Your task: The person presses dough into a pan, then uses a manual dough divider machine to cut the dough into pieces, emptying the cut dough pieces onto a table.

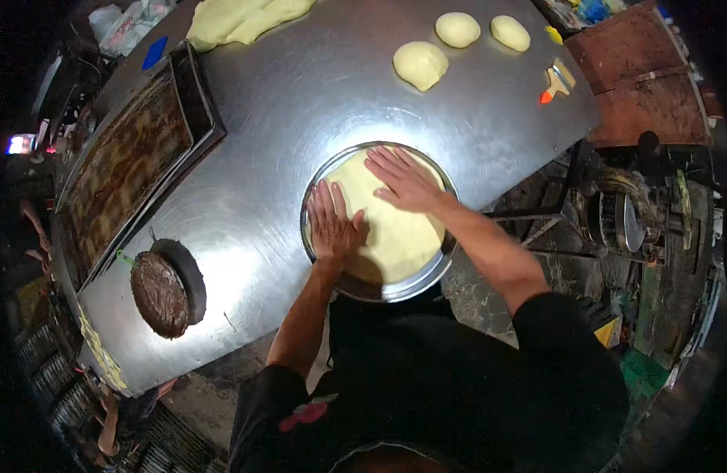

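A sheet of pale yellow dough (pixel 395 236) lies inside a round metal pan (pixel 415 289) at the table's near edge. Most of the pan's bottom is covered by it, with bare metal showing at the lower right. My left hand (pixel 332 225) rests flat on the dough at the left side, fingers stretched out near the rim. Toward the far side of the pan, my right hand (pixel 404 183) lies flat on the dough with its fingers extended. Neither hand grips anything.
Three dough balls (pixel 420 65) and a brush (pixel 558 80) lie at the back right. A larger dough mass (pixel 245 17) is at the far edge. On the left are stacked dark baking trays (pixel 131 162) and a bowl of brown paste (pixel 160 294). The metal table (pixel 300 94) ends near my body.
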{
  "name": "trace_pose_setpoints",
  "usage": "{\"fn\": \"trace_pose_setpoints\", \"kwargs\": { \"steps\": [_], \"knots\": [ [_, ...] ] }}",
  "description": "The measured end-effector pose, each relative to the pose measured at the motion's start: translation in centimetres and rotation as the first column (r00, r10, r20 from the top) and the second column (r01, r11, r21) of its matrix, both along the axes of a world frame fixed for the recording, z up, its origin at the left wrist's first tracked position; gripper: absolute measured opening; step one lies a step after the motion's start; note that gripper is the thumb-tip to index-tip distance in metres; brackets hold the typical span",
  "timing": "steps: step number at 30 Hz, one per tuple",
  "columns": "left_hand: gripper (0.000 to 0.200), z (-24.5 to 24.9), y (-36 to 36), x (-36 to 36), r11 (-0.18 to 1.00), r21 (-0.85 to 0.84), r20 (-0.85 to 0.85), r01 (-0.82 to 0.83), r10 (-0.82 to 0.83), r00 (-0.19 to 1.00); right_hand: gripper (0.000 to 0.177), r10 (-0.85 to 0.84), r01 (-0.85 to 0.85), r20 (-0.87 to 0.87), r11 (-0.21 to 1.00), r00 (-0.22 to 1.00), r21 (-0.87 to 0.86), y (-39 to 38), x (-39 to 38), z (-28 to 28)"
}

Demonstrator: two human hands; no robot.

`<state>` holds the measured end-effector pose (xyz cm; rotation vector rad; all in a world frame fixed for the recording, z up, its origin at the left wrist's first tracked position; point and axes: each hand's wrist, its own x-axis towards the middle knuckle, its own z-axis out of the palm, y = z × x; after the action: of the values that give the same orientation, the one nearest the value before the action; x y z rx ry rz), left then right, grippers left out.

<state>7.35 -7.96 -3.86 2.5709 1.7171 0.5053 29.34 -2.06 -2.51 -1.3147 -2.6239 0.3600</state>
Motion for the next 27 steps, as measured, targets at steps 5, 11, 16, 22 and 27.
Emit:
{"fn": "trace_pose_setpoints", "kwargs": {
  "steps": [5, 11, 16, 22, 27],
  "knots": [
    [0.068, 3.7, 0.8, -0.6, 0.990, -0.129, -0.016, -0.054, 0.052, 0.999, 0.062, -0.430, 0.341, -0.218, 0.872, 0.876, -0.352, -1.3, -3.6, 2.9],
    [0.068, 1.4, 2.7, -0.8, 0.974, -0.110, 0.055, 0.199, -0.193, 0.980, 0.074, -0.391, 0.379, -0.040, 0.909, 0.920, -0.170, -3.4, -2.9, 0.0],
    [0.066, 1.1, -2.6, -1.7, 0.965, -0.196, -0.136, -0.172, 0.147, 0.980, 0.059, -0.208, 0.058, -0.232, 0.849, 0.950, -0.525, 1.3, -3.9, 2.9],
    [0.058, 1.9, 5.3, -0.3, 0.927, -0.075, 0.079, 0.366, -0.361, 0.929, 0.058, -0.302, 0.292, -0.165, 0.953, 0.939, -0.085, -3.5, -3.2, -1.4],
    [0.055, 3.6, 3.1, 0.3, 0.971, -0.114, -0.008, 0.211, -0.213, 0.977, 0.048, -0.362, 0.234, -0.376, 0.909, 0.853, -0.344, -1.3, -2.1, 3.0]
  ]
}}
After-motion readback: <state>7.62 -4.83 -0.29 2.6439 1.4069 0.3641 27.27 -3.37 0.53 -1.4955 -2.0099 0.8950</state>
